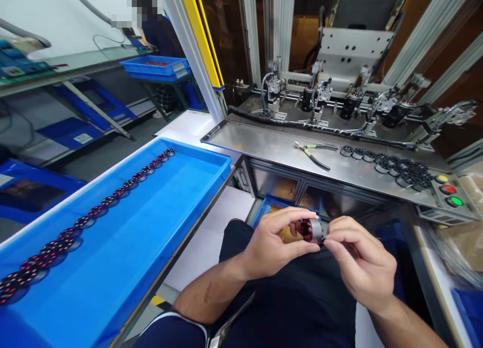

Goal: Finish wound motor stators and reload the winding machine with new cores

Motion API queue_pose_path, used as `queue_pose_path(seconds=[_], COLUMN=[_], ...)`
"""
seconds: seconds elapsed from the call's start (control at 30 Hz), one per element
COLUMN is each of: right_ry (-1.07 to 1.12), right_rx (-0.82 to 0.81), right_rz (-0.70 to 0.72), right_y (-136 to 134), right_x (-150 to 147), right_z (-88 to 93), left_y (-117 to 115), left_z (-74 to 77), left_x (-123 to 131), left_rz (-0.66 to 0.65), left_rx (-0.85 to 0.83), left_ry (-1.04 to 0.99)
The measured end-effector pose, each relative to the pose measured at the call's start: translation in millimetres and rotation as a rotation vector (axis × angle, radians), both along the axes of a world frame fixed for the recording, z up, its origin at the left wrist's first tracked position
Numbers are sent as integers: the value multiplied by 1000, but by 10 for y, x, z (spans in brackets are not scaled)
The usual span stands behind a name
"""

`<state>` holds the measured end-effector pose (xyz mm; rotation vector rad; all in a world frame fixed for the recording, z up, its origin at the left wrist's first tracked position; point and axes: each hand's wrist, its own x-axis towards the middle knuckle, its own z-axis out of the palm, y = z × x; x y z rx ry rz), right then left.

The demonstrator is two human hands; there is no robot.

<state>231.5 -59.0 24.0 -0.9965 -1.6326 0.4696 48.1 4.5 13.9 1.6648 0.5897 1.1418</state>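
Observation:
Above my lap, my left hand grips a motor stator between thumb and fingers. It is a short grey metal ring with a red and black wound end turned to the left. On its other side, my right hand has thumb and fingertips pinched at the stator's dark right rim. Whether a small separate part sits in that pinch is hidden. Pliers with black and green handles lie with handles apart on the metal ledge beyond my hands. Several black ring-shaped parts are grouped right of them.
A blue tray on the left holds a long row of similar red and black stators. Behind the ledge is a machine with several clamp fixtures. A button box stands at the right. Another person is at the back left.

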Motion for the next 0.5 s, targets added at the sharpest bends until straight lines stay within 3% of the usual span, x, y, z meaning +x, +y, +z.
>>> queue_pose_path(seconds=[0.13,0.23,0.3,0.4,0.5], right_ry=[73,77,68,33,-38], right_rx=[-99,-141,-182,-262,-131], right_rz=[-82,-89,-98,-125,-162], right_y=[-38,-56,-56,-49,-54], right_x=[-24,-15,34,182,313], right_z=[15,10,4,20,126], left_y=[-19,-21,-13,14,44], left_z=[-59,-84,-78,-30,37], left_x=[15,30,27,-8,-59], left_rz=[-126,-153,-104,7,65], left_rx=[-196,-179,-93,184,477], left_ry=[-177,-208,-179,-89,46])
